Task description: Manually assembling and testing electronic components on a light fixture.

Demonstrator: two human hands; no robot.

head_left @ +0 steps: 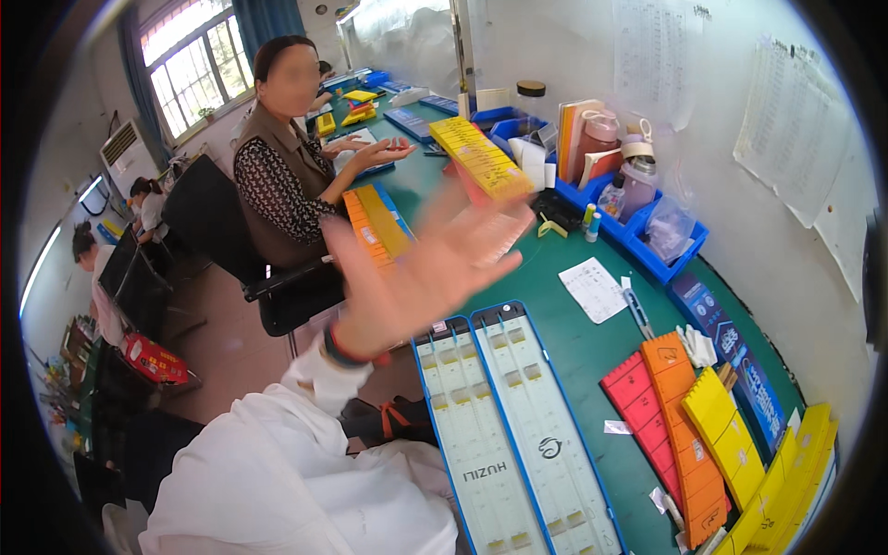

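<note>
My left hand point(413, 270) is raised over the near edge of the green table, palm showing and fingers spread, somewhat blurred by motion. It is open, and I see nothing held in it. A dark band circles its wrist below a white sleeve point(298, 416). Below the hand lies a long blue-edged case point(518, 435), unfolded into two pale halves with small compartments. Behind the hand is an orange and tan ruled strip point(373, 225). A yellow ruled board point(481, 157) sits beyond the fingertips. My right hand is not in view.
Ruled strips in red point(638, 412), orange point(686, 435) and yellow point(726, 430) fan out at right, near a utility knife point(638, 313) and paper sheet point(593, 289). Blue bins point(661, 254) hold bottles along the wall. A co-worker point(287, 166) sits at far left, hands over the table.
</note>
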